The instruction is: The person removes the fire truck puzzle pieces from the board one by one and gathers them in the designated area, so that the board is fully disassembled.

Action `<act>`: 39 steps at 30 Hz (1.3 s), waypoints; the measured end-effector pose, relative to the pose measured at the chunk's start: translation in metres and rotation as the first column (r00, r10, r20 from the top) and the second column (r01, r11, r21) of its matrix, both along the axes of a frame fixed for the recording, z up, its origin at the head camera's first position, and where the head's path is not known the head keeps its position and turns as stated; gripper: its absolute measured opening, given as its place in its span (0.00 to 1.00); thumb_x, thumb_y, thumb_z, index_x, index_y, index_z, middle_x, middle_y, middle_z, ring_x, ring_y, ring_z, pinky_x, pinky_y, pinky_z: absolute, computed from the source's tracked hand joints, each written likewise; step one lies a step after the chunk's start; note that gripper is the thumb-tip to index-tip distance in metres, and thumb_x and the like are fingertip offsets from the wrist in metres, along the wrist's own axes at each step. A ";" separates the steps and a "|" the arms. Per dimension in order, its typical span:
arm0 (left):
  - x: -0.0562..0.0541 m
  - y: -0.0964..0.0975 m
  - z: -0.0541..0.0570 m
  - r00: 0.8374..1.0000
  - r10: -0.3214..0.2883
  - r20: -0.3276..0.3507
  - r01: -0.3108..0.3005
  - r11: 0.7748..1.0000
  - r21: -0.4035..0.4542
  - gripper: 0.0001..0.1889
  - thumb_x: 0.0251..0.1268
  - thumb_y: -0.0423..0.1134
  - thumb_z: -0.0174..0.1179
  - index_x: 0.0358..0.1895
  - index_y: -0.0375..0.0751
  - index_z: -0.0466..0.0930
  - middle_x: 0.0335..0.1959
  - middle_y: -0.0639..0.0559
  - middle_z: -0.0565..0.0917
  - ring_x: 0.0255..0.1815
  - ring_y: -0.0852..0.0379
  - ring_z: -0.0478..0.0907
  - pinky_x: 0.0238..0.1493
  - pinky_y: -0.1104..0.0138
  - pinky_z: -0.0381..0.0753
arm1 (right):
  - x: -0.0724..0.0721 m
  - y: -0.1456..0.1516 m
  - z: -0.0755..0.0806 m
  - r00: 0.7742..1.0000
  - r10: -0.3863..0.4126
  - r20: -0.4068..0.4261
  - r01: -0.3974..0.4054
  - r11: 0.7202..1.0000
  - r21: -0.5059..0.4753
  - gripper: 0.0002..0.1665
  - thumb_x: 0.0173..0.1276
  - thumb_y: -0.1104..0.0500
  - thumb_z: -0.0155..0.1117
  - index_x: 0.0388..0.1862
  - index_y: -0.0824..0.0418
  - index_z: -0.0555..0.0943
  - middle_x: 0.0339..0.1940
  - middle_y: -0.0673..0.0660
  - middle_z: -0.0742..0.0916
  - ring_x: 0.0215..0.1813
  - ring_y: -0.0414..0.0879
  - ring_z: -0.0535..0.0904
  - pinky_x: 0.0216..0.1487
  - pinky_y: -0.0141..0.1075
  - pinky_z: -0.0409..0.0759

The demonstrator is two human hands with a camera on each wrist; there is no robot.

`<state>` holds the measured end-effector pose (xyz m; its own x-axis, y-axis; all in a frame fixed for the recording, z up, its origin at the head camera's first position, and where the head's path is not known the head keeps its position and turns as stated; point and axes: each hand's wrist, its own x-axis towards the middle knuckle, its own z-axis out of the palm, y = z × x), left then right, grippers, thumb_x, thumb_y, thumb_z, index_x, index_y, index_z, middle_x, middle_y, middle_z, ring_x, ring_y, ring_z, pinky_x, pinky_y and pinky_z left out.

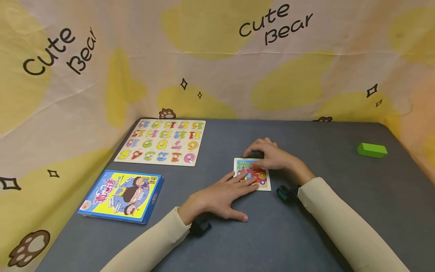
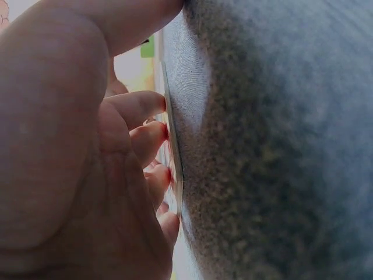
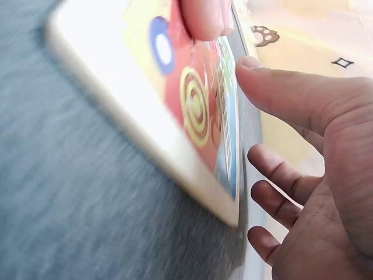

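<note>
A small square picture puzzle board [image 1: 262, 176] with a white border and a red, yellow and blue picture lies flat on the table. My left hand [image 1: 221, 195] rests on it from the near left, fingers spread and fairly straight, thumb out over the tabletop. In the left wrist view the fingertips [image 2: 156, 133] press on the board's face. From the far right my right hand [image 1: 274, 156] reaches over the far edge, fingers loosely bent. The right wrist view has its thumb [image 3: 280, 87] above the picture and its other fingers beyond the board's edge, nothing gripped.
A number puzzle board [image 1: 154, 153] lies at the back left of the dark grey table [image 1: 306, 234]. Nearer, a blue and yellow box [image 1: 122, 196] sits along the left edge. Far right is a green block [image 1: 372, 150]. Printed cloth [image 1: 217, 68] hangs behind.
</note>
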<state>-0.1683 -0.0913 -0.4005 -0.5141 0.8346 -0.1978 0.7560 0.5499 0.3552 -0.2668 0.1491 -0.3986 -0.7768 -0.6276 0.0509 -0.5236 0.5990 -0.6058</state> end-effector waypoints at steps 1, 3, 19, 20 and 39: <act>0.000 0.000 0.000 1.000 -0.002 0.000 0.002 1.000 -0.001 0.48 0.67 0.65 0.60 0.84 0.55 0.47 0.86 0.60 0.45 0.87 0.53 0.34 0.84 0.47 0.35 | -0.002 -0.002 0.000 1.000 0.014 0.014 -0.014 1.000 0.008 0.18 0.62 0.54 0.76 0.52 0.47 0.87 0.61 0.58 0.81 0.63 0.57 0.66 0.61 0.61 0.57; 0.001 0.001 0.000 1.000 -0.006 -0.002 0.006 1.000 -0.004 0.48 0.67 0.64 0.60 0.84 0.54 0.47 0.86 0.60 0.45 0.87 0.53 0.34 0.84 0.47 0.34 | -0.004 -0.006 0.000 0.998 0.034 0.044 -0.035 0.999 0.027 0.16 0.63 0.54 0.75 0.50 0.46 0.86 0.67 0.60 0.78 0.69 0.60 0.62 0.67 0.69 0.51; 0.003 0.003 -0.002 1.000 -0.025 -0.017 0.025 1.000 -0.011 0.48 0.67 0.64 0.61 0.84 0.53 0.48 0.86 0.59 0.46 0.87 0.53 0.37 0.84 0.47 0.36 | -0.014 -0.018 0.006 0.982 0.133 0.136 -0.152 0.979 0.134 0.13 0.64 0.55 0.73 0.47 0.43 0.84 0.81 0.62 0.65 0.80 0.63 0.48 0.71 0.69 0.43; 0.003 0.004 -0.002 1.000 -0.025 -0.014 0.025 1.000 -0.011 0.48 0.67 0.64 0.61 0.84 0.53 0.48 0.86 0.59 0.46 0.87 0.53 0.37 0.84 0.47 0.36 | -0.015 -0.019 0.006 0.980 0.139 0.141 -0.159 0.977 0.142 0.13 0.64 0.55 0.73 0.46 0.42 0.84 0.81 0.62 0.64 0.80 0.63 0.48 0.71 0.69 0.43; 0.002 0.001 -0.002 1.000 -0.020 0.006 0.021 1.000 -0.005 0.48 0.68 0.65 0.59 0.84 0.56 0.44 0.86 0.61 0.43 0.87 0.54 0.33 0.84 0.47 0.34 | -0.028 -0.028 0.021 0.962 0.224 0.158 -0.258 0.934 0.246 0.13 0.63 0.56 0.71 0.45 0.42 0.81 0.82 0.63 0.61 0.81 0.68 0.48 0.72 0.76 0.43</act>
<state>-0.1667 -0.0907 -0.4023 -0.4958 0.8440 -0.2048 0.7651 0.5360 0.3567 -0.2947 0.1215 -0.3780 -0.5895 -0.7748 -0.2286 -0.6025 0.6102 -0.5144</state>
